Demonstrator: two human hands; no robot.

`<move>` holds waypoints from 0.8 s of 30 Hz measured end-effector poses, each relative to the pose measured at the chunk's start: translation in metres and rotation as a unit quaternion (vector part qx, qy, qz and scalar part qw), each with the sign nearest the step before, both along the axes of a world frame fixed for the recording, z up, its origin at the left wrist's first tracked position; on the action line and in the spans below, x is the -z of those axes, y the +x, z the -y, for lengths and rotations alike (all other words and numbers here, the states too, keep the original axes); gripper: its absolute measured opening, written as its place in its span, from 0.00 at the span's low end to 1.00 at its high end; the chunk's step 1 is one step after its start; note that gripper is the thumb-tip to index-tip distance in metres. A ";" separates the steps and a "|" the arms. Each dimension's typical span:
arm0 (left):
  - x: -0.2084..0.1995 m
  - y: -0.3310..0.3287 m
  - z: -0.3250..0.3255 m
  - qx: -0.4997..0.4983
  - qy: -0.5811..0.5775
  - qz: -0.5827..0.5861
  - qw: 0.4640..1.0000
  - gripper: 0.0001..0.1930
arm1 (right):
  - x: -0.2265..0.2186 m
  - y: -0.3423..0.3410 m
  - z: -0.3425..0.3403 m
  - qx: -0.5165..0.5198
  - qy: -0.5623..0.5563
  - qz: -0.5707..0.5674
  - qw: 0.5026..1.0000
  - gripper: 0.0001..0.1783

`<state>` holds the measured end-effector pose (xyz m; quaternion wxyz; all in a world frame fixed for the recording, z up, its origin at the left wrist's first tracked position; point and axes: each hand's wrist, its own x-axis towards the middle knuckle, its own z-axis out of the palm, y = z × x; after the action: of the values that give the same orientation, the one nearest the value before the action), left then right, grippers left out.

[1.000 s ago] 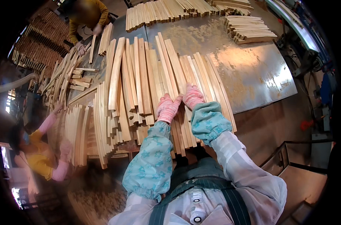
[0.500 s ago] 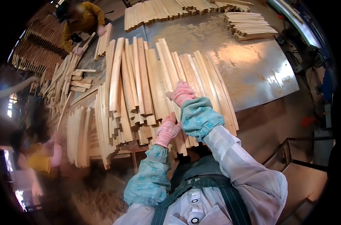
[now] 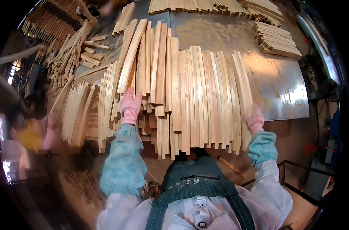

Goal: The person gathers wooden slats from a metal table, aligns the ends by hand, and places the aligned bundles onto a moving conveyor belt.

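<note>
A wide row of pale wooden slats lies side by side on the metal table, their near ends jutting over its front edge. My left hand, in a pink knitted glove, has its fingers stretched out against the near ends of longer slats stacked at the left. At the far right of the row is my right hand, also gloved, beside the outermost slat. Motion blurs it, but the fingers look extended along the slat's edge, with nothing seen in them.
The metal table carries stacked slats at the right and a longer row along the back. Loose sticks are heaped at the left. A person in yellow is at the left, and a metal frame stands low at the right.
My hands have moved apart, the left one leftward and the right one to the row's right edge. The slats in the middle now lie straighter and closer together. The view has shifted.
</note>
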<state>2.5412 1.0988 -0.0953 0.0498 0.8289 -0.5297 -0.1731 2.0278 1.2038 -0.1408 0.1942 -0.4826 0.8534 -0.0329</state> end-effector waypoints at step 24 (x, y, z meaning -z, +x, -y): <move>0.007 -0.016 0.086 0.074 0.013 -0.004 0.997 0.47 | 0.036 0.003 0.004 0.078 -0.094 0.222 0.967 0.39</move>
<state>2.5256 1.0129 -0.1019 0.0280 0.7872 -0.5871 -0.1864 2.0306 1.2000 -0.1770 0.3289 -0.4112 0.8172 -0.2343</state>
